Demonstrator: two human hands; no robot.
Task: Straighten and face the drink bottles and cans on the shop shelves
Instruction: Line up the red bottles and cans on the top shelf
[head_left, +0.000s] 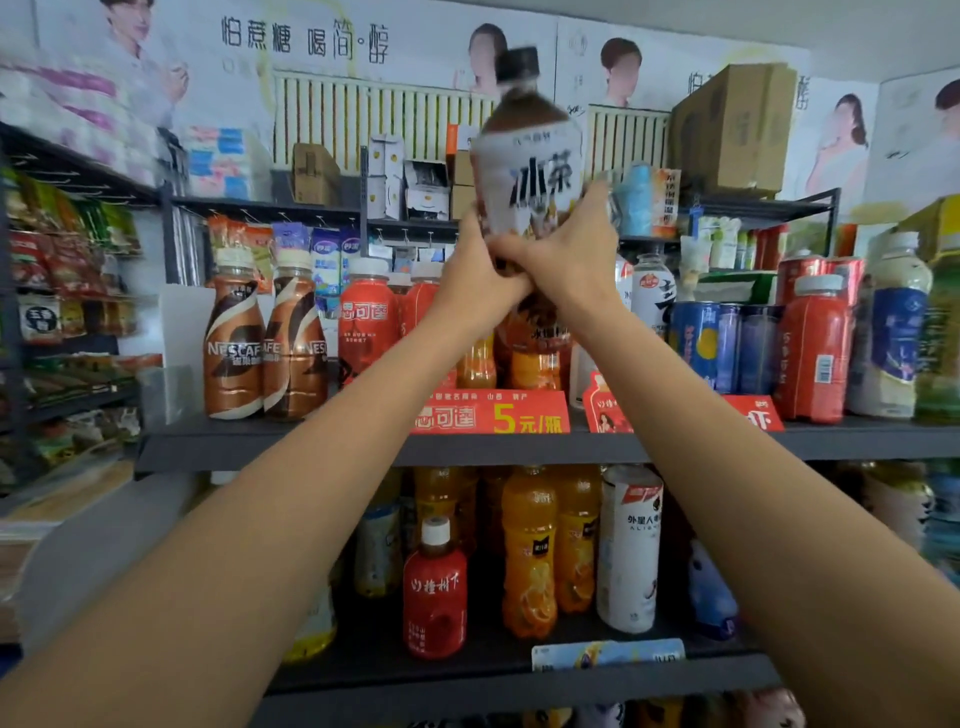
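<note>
Your fingers (511, 249) are curled tight round the base of the dark-tea plastic bottle with the white label and black cap (527, 171), both hands together: your left hand (478, 270) wraps the lower left side, your right hand (571, 249) wraps the lower right, and they touch each other under it. The bottle stands above your fingers in the upper middle of the frame, its long axis near upright, the cap leaning slightly left, the label's big black characters facing you. It is lifted clear of the grey metal shelf (311, 447). Straight below your wrists, between the red bottles (366, 322) at centre left and the blue cans (698, 343) at centre right, stand orange-bottomed bottles (535, 364); that row is probably where it goes down. Neither hand is nearer.
</note>
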